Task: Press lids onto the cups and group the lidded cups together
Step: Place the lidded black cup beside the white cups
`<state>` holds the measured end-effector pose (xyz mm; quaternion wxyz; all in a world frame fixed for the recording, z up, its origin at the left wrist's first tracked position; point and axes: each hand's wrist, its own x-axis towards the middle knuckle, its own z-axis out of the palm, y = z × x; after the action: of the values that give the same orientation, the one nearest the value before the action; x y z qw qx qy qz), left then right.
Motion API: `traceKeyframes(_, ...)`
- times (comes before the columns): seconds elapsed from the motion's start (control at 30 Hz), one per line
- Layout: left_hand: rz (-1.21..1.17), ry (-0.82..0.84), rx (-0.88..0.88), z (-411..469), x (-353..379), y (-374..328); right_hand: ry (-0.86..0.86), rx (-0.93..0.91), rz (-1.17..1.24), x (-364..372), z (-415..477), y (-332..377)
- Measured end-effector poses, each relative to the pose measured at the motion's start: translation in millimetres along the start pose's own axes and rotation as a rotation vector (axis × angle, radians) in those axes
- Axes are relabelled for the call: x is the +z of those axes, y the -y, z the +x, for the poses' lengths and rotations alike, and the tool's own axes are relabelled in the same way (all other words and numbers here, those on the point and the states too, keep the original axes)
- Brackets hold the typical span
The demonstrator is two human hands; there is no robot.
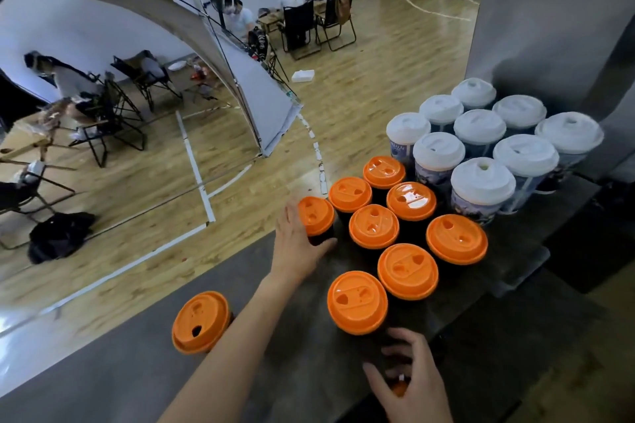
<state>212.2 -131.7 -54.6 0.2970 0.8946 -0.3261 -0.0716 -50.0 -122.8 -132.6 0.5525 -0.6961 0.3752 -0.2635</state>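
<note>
On the dark grey tabletop (120, 371), nine white-lidded printed paper cups (479, 129) stand packed beside eight orange-lidded black cups (408, 271); a ninth orange-lidded cup (201, 321) stands apart, left. My left grip (299, 244) clasps the cluster's leftmost cup (315, 218). My right grip (409, 378) curls over something orange, and I cannot tell whether it holds it.

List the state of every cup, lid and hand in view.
White-lidded printed paper cups: lidded, upright, grouped at back right.
Orange-lidded dark cups: lidded, upright, clustered in front of them.
Lone orange-lidded dark cup: lidded, standing apart at left.
Left hand: grips the cluster's leftmost cup by its side.
Right hand: fingers curled over a mostly hidden orange lid.
</note>
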Motion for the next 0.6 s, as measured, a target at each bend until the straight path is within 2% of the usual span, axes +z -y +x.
traceKeyframes(0.07, -0.058, -0.128, -0.007, -31, -11, -9, 0.011, -0.043, -0.028, -2, 3, -3)
traceKeyframes(0.13, -0.181, -0.237, 0.144, -73, -21, -17, 0.019, -0.075, -0.046, -3, 5, -6)
traceKeyframes(0.17, -0.241, -0.175, 0.212, -94, -24, -20, 0.026, -0.077, -0.041, -3, 6, -7)
traceKeyframes(0.2, -0.271, -0.045, 0.247, -112, -24, -22, 0.038, -0.075, -0.034, -4, 6, -8)
traceKeyframes(0.27, -0.223, 0.173, 0.276, -132, -16, -21, 0.068, -0.083, -0.031, -6, 7, -5)
traceKeyframes(0.37, -0.142, 0.239, 0.287, -133, 2, -17, 0.095, -0.097, -0.035, -7, 7, 2)
traceKeyframes(0.43, -0.175, 0.218, 0.278, -132, 6, -14, 0.126, -0.079, -0.019, -6, 8, 10)
traceKeyframes(0.5, -0.246, 0.125, 0.202, -137, 2, -10, 0.147, -0.083, 0.017, -7, 10, 15)
traceKeyframes(0.53, -0.335, 0.061, 0.101, -143, -2, -10, 0.158, -0.101, 0.037, -9, 11, 19)
traceKeyframes(0.6, -0.718, -0.018, -0.232, -156, -12, -13, 0.203, -0.171, 0.048, -9, 15, 32)
